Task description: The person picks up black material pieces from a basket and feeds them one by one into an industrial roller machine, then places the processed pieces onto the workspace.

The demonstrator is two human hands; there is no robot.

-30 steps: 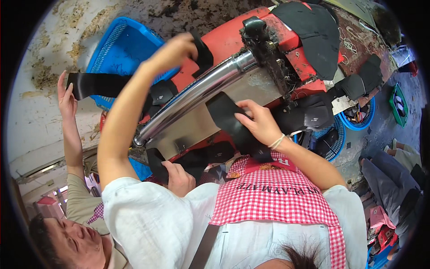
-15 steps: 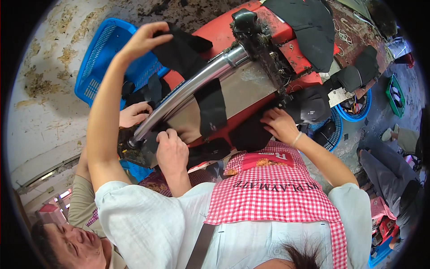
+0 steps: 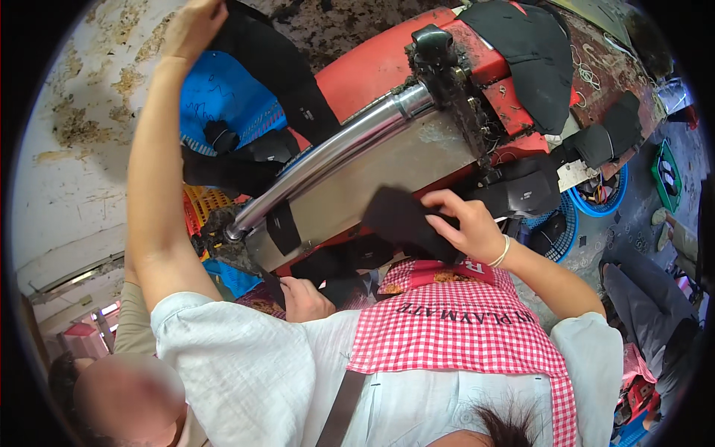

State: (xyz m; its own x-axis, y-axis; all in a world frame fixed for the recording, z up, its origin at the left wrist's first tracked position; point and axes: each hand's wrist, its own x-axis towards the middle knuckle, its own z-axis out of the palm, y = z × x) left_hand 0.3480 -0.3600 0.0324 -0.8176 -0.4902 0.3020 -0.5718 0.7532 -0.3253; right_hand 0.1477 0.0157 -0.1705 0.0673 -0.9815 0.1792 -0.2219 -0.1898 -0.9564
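Apparently, the step in hand is the passing of flat black pieces around the shiny roller (image 3: 331, 156) of the red machine (image 3: 372, 59). The left hand (image 3: 195, 31), at the upper edge of the view, has its fingers closed on one end of a long black strip (image 3: 272, 63). This strip lies on the far side, partly over the blue basket (image 3: 231, 93), and comes down close to the roller; whether it touches, I cannot tell. The right hand (image 3: 468, 229) is on the near side and pinches narrowly a black piece (image 3: 398, 212), which hangs over the edge of the metal plate (image 3: 387, 167). A smaller black piece (image 3: 283, 229) lies on the plate, near a co-worker's hand (image 3: 307, 299).

In my judgement, the next move calls for bringing the strip clear of the roller with the left hand, while the right hand lays its piece flat on the plate, fingers away from the roller.
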